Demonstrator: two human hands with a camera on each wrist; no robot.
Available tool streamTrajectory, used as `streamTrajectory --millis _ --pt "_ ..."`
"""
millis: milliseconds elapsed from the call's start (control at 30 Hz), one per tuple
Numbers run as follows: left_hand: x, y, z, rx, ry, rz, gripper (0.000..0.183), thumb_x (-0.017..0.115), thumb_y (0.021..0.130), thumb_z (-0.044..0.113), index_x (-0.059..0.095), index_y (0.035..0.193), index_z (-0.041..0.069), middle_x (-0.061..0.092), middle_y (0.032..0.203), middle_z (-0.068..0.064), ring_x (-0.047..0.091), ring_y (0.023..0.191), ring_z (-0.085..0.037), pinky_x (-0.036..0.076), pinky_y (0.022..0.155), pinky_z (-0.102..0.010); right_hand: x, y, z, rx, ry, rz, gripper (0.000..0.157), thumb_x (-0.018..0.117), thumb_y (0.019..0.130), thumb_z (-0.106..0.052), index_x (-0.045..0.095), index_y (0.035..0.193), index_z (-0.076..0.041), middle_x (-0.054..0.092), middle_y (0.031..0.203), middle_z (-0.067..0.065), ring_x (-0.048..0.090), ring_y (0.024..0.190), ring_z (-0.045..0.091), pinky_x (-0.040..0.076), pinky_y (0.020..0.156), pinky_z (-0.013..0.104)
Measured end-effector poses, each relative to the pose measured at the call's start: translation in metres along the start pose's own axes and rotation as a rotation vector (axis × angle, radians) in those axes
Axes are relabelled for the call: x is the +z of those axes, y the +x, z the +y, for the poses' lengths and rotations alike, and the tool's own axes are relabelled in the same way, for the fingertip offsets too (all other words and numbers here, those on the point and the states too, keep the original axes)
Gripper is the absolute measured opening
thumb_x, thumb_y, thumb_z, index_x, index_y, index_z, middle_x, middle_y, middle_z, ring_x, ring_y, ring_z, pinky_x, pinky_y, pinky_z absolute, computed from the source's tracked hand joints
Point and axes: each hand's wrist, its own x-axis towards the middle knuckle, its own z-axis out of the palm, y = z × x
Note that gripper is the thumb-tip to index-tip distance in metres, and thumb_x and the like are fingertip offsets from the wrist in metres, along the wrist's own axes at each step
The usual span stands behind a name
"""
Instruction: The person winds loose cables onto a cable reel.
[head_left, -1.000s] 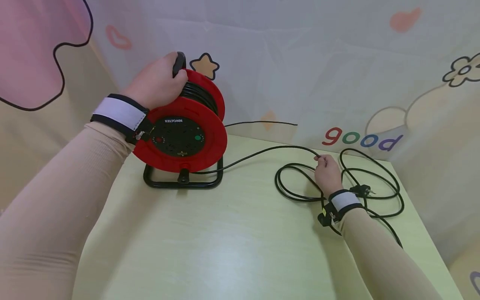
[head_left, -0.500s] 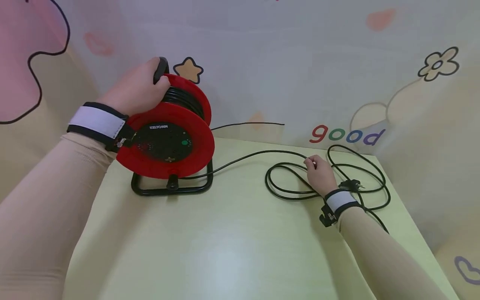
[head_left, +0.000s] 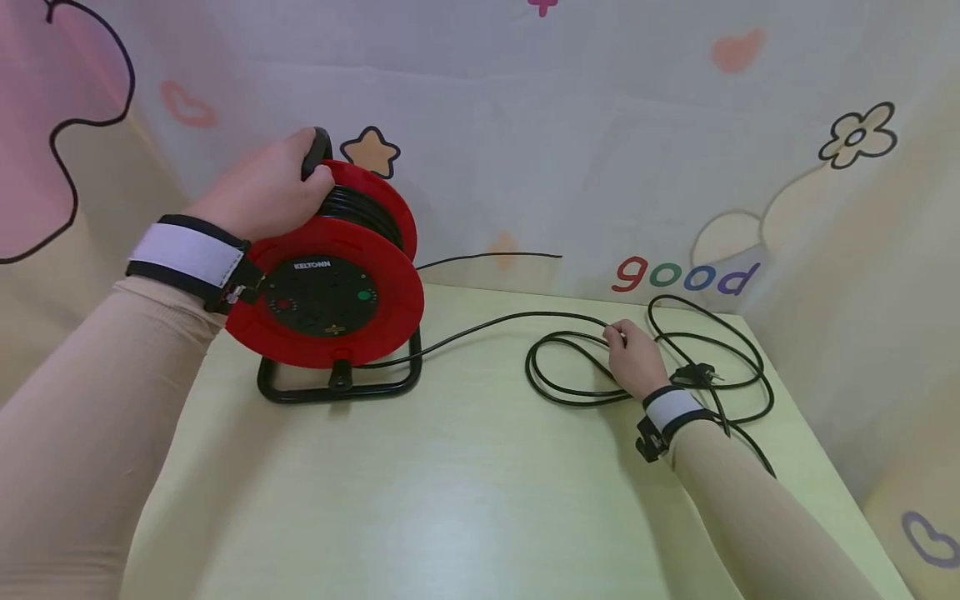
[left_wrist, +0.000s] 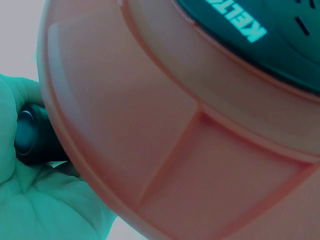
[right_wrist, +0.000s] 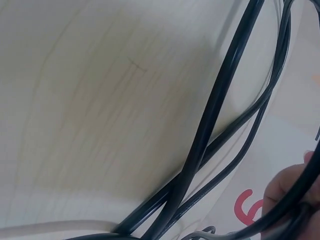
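A red and black cable reel (head_left: pixel 393 308) marked KELTONN stands on its black tube frame toward the left of the table. My left hand (head_left: pixel 262 187) grips the black handle (head_left: pixel 318 152) at its top; the left wrist view shows the palm around that handle (left_wrist: pixel 37 135), beside the red flange (left_wrist: pixel 125 110). Black cable (head_left: pixel 495 322) runs from the reel's base to my right hand (head_left: pixel 636 358), which pinches it between thumb and fingers. Loose loops of the cable lie around that hand, and a black plug (head_left: pixel 696 375) rests among them. In the right wrist view, cable strands (right_wrist: pixel 210 115) cross before the fingers (right_wrist: pixel 285 192).
The pale table (head_left: pixel 420 500) extends toward me in front of the reel. Behind it hangs a printed cloth (head_left: pixel 480 150) with a star, hearts, a flower and the word "good". More cloth hangs at both sides.
The head view has shifted, so the reel and both arms appear further left and slightly lower. Both hands keep their holds on the handle and the cable; the reel looks unmoved on the table.
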Motion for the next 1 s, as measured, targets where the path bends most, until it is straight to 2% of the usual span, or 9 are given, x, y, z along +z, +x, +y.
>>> streamTrajectory --millis 500,767,1000 --pt "0.005 0.009 -0.001 0.029 -0.092 0.007 0.040 0.028 0.099 0.027 0.036 0.131 0.003 0.049 0.105 -0.020 0.047 0.098 -0.036 0.038 0.082 -0.047 -0.002 0.000 0.004 0.010 0.000 0.008 0.036 0.037 0.105 -0.031 0.056 0.116 -0.003 0.056 0.092 0.015 0.050 0.076 0.029 0.038 0.066 0.038" --pt "0.005 0.011 0.002 0.028 -0.135 0.010 0.054 0.026 0.099 0.026 0.023 0.149 0.006 0.044 0.122 -0.023 0.043 0.109 -0.038 0.034 0.094 -0.050 -0.006 0.000 0.005 0.000 0.003 0.022 0.035 0.037 0.105 -0.030 0.055 0.115 -0.001 0.056 0.094 0.015 0.050 0.078 0.029 0.039 0.068 0.039" --pt "0.008 0.009 0.008 0.048 -0.162 0.025 0.050 0.027 0.099 0.025 0.029 0.145 0.004 0.046 0.117 -0.021 0.045 0.105 -0.036 0.036 0.093 -0.048 -0.008 -0.001 0.007 0.010 0.014 0.026 0.036 0.037 0.105 -0.031 0.056 0.114 -0.002 0.055 0.090 0.014 0.050 0.075 0.028 0.038 0.066 0.038"
